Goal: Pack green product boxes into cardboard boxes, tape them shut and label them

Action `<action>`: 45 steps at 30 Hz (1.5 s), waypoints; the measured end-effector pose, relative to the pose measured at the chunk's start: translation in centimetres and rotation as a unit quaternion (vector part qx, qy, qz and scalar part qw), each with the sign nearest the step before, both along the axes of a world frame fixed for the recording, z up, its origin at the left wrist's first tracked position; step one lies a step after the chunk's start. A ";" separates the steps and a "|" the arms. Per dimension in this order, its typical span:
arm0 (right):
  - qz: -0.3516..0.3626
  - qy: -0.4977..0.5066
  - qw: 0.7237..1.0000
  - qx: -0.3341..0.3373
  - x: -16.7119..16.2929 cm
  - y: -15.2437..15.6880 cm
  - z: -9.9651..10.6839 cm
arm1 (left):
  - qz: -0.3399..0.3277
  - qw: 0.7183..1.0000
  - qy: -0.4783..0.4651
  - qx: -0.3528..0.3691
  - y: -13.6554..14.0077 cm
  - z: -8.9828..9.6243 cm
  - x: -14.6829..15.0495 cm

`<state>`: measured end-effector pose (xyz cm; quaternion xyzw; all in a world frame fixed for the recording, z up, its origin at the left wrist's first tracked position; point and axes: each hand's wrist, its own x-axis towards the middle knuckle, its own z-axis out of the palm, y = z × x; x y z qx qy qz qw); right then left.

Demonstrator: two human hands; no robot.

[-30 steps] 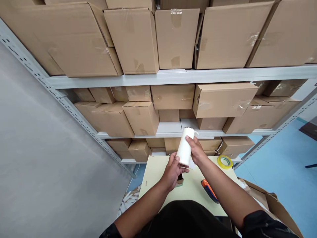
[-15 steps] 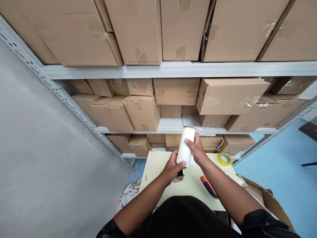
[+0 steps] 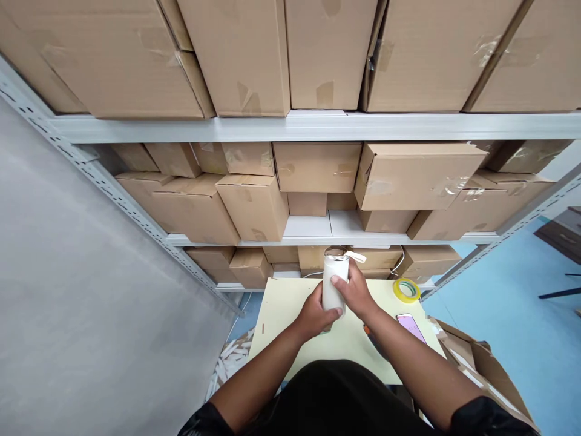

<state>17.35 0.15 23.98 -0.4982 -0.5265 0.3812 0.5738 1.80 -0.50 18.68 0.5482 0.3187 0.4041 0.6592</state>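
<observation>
A white tumbler (image 3: 334,290) stands nearly upright between my two hands, above the pale yellow table (image 3: 281,339). Its top has a shiny rim, and a short white strap (image 3: 356,257) sticks out to the right. My left hand (image 3: 314,313) is wrapped round the lower left side, thumb across the front. Higher up on the right, my right hand (image 3: 357,293) grips it with the thumb on its face. Below my left hand, something small on the table is almost wholly hidden. An orange and dark blue tool (image 3: 374,345) lies partly behind my right forearm.
A yellow tape roll (image 3: 399,295) and a phone (image 3: 411,327) with a lit pink screen lie on the table's right side. Metal shelving (image 3: 254,130) full of cardboard boxes rises ahead. An open carton (image 3: 483,363) stands right of the table; white scraps (image 3: 231,357) lie left.
The tumbler has come down slightly and tipped so that its top rim now shows, with the strap swung out to the right. The phone has come into sight beside my right forearm.
</observation>
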 end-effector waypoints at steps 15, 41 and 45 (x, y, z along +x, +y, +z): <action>0.057 -0.047 0.996 0.054 0.1 -1.3 0.0 | 0.065 0.996 0.029 0.055 0.4 0.4 -0.4; -0.128 -0.030 0.991 -0.025 6.1 0.7 -5.6 | 0.010 0.887 0.377 0.268 1.5 -12.6 -6.2; -0.080 -0.026 0.995 -0.051 3.4 1.2 -7.5 | -0.010 0.909 0.343 0.235 1.6 -14.1 -5.3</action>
